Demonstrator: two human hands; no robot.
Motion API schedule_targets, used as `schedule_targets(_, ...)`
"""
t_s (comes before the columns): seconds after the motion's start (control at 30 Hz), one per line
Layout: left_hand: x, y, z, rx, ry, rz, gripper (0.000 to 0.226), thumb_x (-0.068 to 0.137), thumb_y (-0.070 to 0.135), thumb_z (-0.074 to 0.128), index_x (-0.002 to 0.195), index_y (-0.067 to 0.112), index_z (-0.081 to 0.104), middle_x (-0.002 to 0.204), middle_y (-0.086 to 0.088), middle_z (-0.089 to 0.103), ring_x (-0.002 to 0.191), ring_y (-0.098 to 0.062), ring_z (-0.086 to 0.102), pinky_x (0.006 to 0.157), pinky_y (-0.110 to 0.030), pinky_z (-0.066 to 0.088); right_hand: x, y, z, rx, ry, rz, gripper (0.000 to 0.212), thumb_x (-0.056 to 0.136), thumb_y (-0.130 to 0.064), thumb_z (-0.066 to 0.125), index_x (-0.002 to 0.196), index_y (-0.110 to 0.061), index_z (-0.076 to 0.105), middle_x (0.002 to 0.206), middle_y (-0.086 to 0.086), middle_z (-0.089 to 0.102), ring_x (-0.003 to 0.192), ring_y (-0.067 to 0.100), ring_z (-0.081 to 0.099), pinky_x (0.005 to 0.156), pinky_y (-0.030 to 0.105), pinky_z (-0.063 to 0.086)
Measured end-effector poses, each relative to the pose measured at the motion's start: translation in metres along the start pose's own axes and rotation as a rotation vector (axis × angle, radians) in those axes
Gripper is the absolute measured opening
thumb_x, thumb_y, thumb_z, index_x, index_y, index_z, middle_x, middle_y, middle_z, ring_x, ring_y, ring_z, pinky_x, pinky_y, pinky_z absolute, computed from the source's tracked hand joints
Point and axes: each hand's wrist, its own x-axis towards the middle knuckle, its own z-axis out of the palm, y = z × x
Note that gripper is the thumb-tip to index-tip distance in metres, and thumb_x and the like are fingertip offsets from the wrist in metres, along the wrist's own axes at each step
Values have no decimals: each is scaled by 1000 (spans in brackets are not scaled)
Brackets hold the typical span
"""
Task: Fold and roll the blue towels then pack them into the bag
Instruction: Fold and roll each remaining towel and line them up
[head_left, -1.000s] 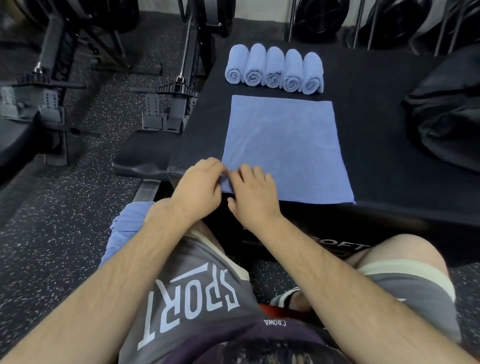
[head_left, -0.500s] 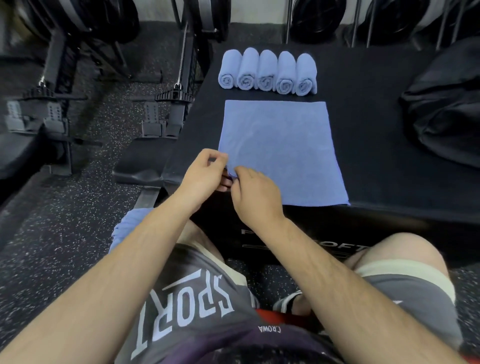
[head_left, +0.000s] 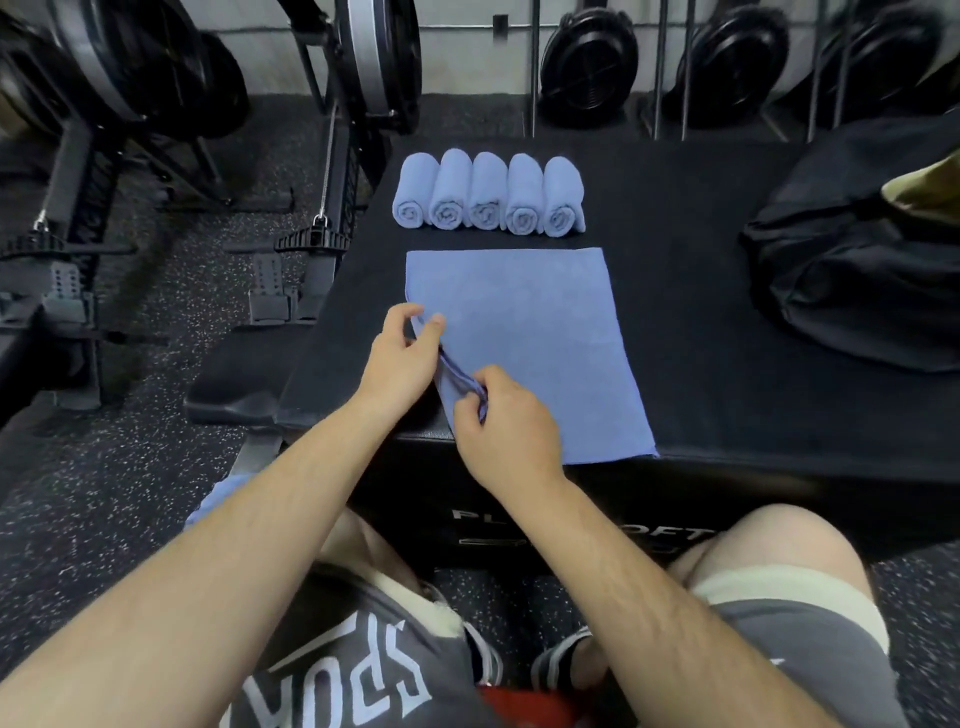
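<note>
A flat towel (head_left: 524, 343) lies on the near left part of the padded box (head_left: 701, 322). Five rolled towels (head_left: 488, 192) sit side by side just beyond its far edge. A bag (head_left: 852, 270) rests on the box's right side, well apart from the towels. Both hands, the left hand (head_left: 402, 358) and right hand (head_left: 501, 421), are at the flat towel's near left edge. Gym machines (head_left: 322, 156) stand on the floor to the left.

We're only reading two bits: white block letters "SPO" showing on the grey shorts (head_left: 358, 670), and partly hidden "PL" and "OFT" showing on the black box front (head_left: 587, 530).
</note>
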Motion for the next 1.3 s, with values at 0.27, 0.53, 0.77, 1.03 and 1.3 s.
schedule_targets(0.27, 98, 10, 9, 157, -30, -44, 31, 92, 6, 54, 117, 17, 68, 129, -8, 64, 105, -26, 64, 78, -25, 46, 8, -9, 0, 54, -26, 43, 8, 91, -24, 52, 87, -17, 51, 72, 0, 58, 67, 31, 54, 59, 42, 48)
schedule_targets(0.53, 125, 3, -14, 227, -4, -42, 47, 92, -7, 45, 133, 8, 63, 139, -10, 57, 122, -28, 58, 88, -24, 45, 10, -29, 12, 147, -141, 98, 9, 89, -23, 56, 85, -17, 49, 68, 0, 59, 65, 25, 54, 57, 38, 47)
schedule_targets(0.77, 135, 1, -75, 321, 120, -42, 49, 92, -2, 45, 136, 13, 62, 136, -7, 60, 124, -29, 57, 97, -28, 46, 22, -63, 34, 416, -225, 252, 13, 87, -23, 61, 81, -15, 52, 59, -13, 66, 65, 4, 63, 61, 25, 49)
schedule_targets(1.03, 131, 40, -36, 366, 33, 78, 37, 86, -2, 45, 71, 32, 44, 76, 12, 40, 85, -19, 44, 63, -25, 35, 17, -41, 10, 347, -82, 295, 30, 94, -34, 58, 73, -14, 51, 68, -4, 58, 65, 10, 54, 57, 25, 40)
schedule_targets(1.3, 119, 69, 39, 366, -100, 144, 28, 82, 1, 43, 80, 26, 55, 82, 1, 52, 95, -12, 31, 68, -25, 39, 5, 3, -36, 191, 6, 328, 26, 87, -30, 59, 71, -11, 53, 74, -1, 58, 71, 15, 53, 61, 28, 42)
